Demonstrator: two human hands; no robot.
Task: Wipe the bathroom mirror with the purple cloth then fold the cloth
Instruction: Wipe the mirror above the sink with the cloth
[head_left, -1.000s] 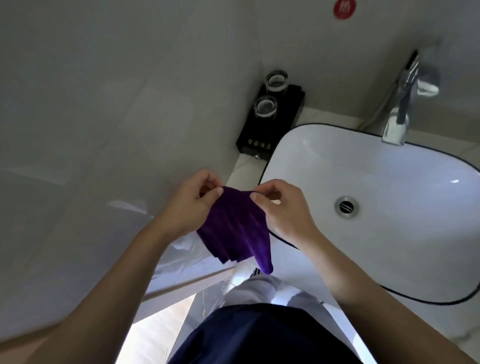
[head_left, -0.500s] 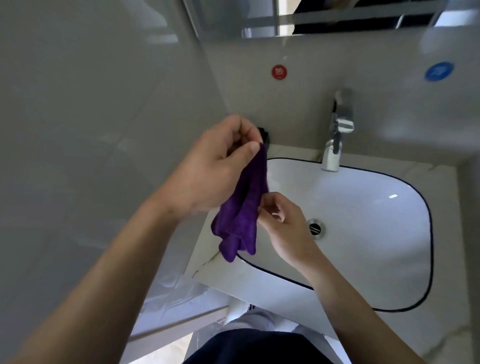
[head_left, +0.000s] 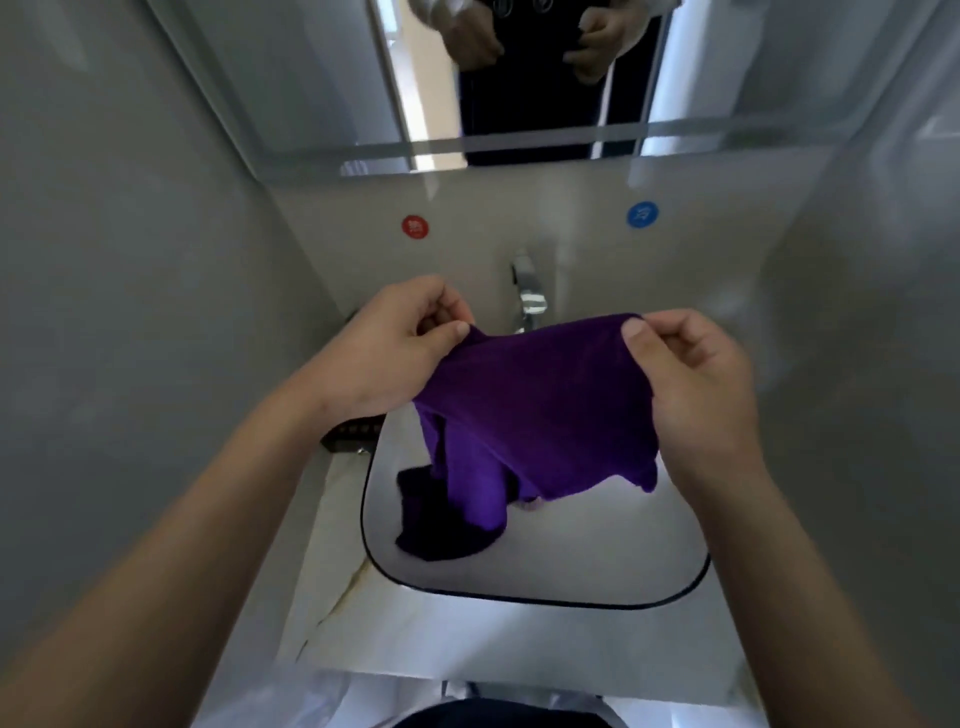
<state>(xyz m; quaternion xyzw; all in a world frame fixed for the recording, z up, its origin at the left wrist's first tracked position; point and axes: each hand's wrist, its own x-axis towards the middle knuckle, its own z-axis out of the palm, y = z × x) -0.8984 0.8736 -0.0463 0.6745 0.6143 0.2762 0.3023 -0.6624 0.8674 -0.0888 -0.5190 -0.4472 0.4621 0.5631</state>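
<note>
Cloth (head_left: 540, 410) (purple) stretched above sink (head_left: 571, 577), left hand (head_left: 395, 353) and right hand (head_left: 696, 384) each pinching a top corner between thumb and fingers; mirror (head_left: 322, 98) above.

Both forearms (head_left: 208, 519) are bare; a white top (head_left: 322, 699) with a dark panel (head_left: 498, 719) down the front.
</note>
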